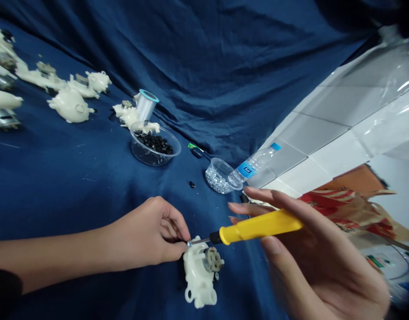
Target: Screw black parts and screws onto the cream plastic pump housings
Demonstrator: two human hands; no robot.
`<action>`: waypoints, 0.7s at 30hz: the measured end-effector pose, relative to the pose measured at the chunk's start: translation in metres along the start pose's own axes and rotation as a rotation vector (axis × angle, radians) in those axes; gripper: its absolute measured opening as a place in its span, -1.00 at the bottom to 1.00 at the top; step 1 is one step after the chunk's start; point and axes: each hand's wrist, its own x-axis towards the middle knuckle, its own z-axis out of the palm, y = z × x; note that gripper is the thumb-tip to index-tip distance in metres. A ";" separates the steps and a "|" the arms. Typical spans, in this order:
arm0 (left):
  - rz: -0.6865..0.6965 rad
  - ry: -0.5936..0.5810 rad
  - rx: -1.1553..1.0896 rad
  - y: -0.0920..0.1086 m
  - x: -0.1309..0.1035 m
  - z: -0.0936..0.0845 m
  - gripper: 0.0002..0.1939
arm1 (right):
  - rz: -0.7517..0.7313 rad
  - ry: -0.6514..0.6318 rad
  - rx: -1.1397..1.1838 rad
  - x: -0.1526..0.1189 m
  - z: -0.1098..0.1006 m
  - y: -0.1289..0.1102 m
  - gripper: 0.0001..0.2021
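A screwdriver with a yellow handle (257,226) rests between the thumb and fingers of my right hand (320,253); the other fingers are spread. Its shaft points left, and a small silvery screw (189,243) sits at the tip. The tip is at the upper end of a cream plastic housing (199,271), which has a round metal motor-like part (213,259) on its right side. My left hand (157,235) is pinched closed beside that tip, thumb near the housing. A dark sliver shows between its fingertips, too hidden to name.
Beyond my hands are a clear tub of black parts (154,161), a small tub of screws (217,182), a water bottle (254,166) and a spool (146,106). Several similar cream housings (71,106) lie at the left on blue cloth. Paper bags (354,209) stand right.
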 end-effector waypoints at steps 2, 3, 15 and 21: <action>-0.008 0.001 0.002 0.000 0.000 0.000 -0.81 | 0.006 0.038 -0.035 -0.001 0.000 -0.001 -0.56; -0.011 0.003 0.005 0.001 0.000 0.000 -0.81 | -0.002 0.046 -0.050 -0.001 0.001 -0.001 -0.55; -0.010 0.009 0.065 0.001 -0.001 -0.002 -0.76 | -0.018 0.029 -0.107 -0.003 -0.006 0.002 -0.58; -0.020 0.007 0.059 -0.001 0.000 -0.002 -0.78 | 0.000 0.063 -0.100 -0.002 -0.001 -0.001 -0.54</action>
